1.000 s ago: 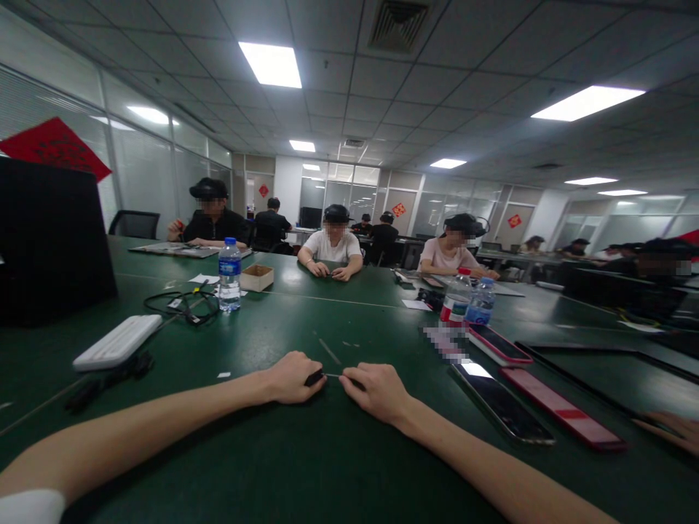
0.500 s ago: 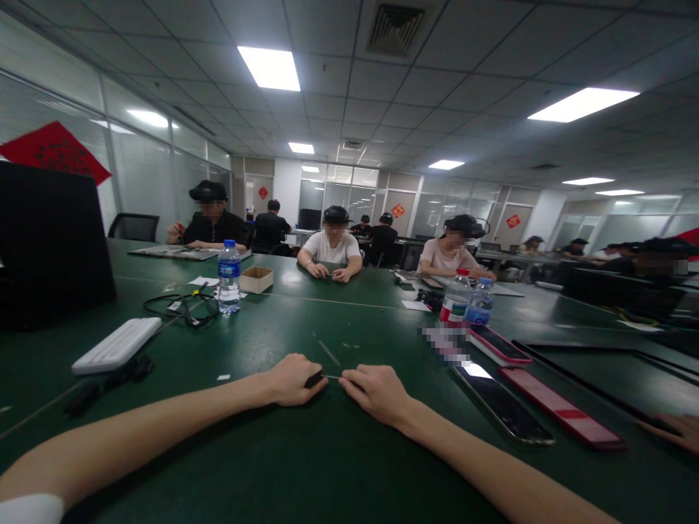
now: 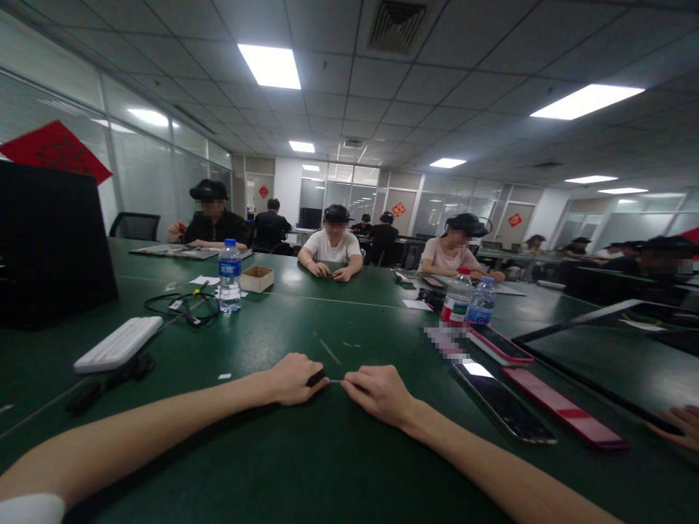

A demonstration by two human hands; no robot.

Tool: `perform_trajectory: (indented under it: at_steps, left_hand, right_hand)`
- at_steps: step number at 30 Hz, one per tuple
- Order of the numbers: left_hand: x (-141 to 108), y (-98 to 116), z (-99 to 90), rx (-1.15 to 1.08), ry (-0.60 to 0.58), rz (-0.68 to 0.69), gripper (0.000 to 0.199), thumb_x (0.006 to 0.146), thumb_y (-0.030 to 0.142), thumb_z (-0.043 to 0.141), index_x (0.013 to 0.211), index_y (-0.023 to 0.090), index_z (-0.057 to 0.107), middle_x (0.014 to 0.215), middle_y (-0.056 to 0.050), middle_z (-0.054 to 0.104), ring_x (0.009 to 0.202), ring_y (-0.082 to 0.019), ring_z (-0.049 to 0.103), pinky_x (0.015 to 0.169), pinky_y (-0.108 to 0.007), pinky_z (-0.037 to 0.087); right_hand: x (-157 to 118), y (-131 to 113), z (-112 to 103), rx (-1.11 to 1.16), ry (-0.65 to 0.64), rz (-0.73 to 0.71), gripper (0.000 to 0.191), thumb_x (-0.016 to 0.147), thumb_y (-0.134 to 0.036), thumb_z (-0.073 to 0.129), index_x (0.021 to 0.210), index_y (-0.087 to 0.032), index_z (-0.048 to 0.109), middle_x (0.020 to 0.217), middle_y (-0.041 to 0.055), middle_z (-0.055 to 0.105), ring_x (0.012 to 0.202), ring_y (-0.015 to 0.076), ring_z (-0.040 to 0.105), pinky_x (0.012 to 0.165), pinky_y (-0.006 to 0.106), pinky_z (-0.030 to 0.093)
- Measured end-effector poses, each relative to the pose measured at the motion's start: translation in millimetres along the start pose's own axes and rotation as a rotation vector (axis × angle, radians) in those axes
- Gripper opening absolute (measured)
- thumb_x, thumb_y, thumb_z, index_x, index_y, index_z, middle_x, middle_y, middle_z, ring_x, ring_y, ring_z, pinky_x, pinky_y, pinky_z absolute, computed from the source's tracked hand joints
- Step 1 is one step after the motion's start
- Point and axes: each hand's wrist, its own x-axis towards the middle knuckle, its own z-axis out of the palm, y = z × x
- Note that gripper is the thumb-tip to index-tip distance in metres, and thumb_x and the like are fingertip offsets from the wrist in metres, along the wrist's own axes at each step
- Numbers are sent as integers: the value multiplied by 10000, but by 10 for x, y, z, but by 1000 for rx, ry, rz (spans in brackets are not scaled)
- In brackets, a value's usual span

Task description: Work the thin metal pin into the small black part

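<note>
My left hand (image 3: 296,378) rests on the green table (image 3: 306,458) near the middle, its fingers closed round a small black object (image 3: 315,378). From that object a thin, light-coloured strip (image 3: 335,380) runs across the short gap to my right hand (image 3: 378,391). The fingertips of my right hand are pinched at the strip's other end. What the thin piece is cannot be made out. Both forearms lie low over the table, and the hands are a little apart.
A white power strip (image 3: 119,343) and black cables lie left. Beyond stand a water bottle (image 3: 230,276) and an open box (image 3: 256,279). Phones (image 3: 502,400), two bottles and a black frame (image 3: 595,386) are at the right, with another person's hand (image 3: 682,424). People sit opposite.
The black frame at the right has tilted up from the table, and the other person's hand beside it has shifted slightly. My hands hold almost the same pose.
</note>
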Motion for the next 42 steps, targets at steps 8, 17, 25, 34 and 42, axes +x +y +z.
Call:
perform_trajectory:
  at_steps: [8, 17, 25, 34, 42]
  left_hand:
    - [30, -33, 54, 41, 7, -25, 455, 941, 512, 300, 812, 186, 591, 734, -76, 662, 639, -208, 628, 556, -277, 401]
    - [22, -7, 30, 20, -5, -7, 458, 938, 509, 308, 839, 179, 610, 745, -79, 668, 648, -204, 630, 575, -279, 433]
    - [22, 4, 18, 48, 0, -6, 439, 935, 495, 320, 826, 188, 614, 737, -73, 669, 638, -211, 633, 563, -285, 431]
    - [32, -12, 34, -9, -15, 0, 416, 933, 477, 347, 816, 181, 614, 731, -63, 663, 613, -183, 615, 561, -268, 425]
    - [33, -47, 67, -70, -8, -2, 425, 935, 494, 345, 816, 183, 608, 727, -57, 655, 603, -168, 608, 579, -262, 428]
  right_hand:
    - [58, -214, -38, 27, -47, -166, 333, 964, -345, 386, 857, -198, 664, 678, 7, 619, 568, 88, 516, 551, 205, 356]
    - [106, -153, -25, 99, -106, 282, 347, 949, -395, 407, 909, -194, 688, 763, 25, 672, 634, 110, 582, 610, 201, 416]
    - [119, -198, -59, 74, -193, 422, 363, 935, -418, 392, 842, -205, 672, 741, 13, 663, 621, 121, 582, 613, 221, 417]
    - [128, -198, -78, 79, -244, 442, 381, 936, -435, 383, 811, -199, 654, 723, 16, 651, 602, 118, 571, 594, 220, 418]
    - [104, -183, -57, 118, -220, 427, 370, 945, -416, 381, 823, -198, 654, 712, 3, 642, 597, 107, 564, 585, 208, 425]
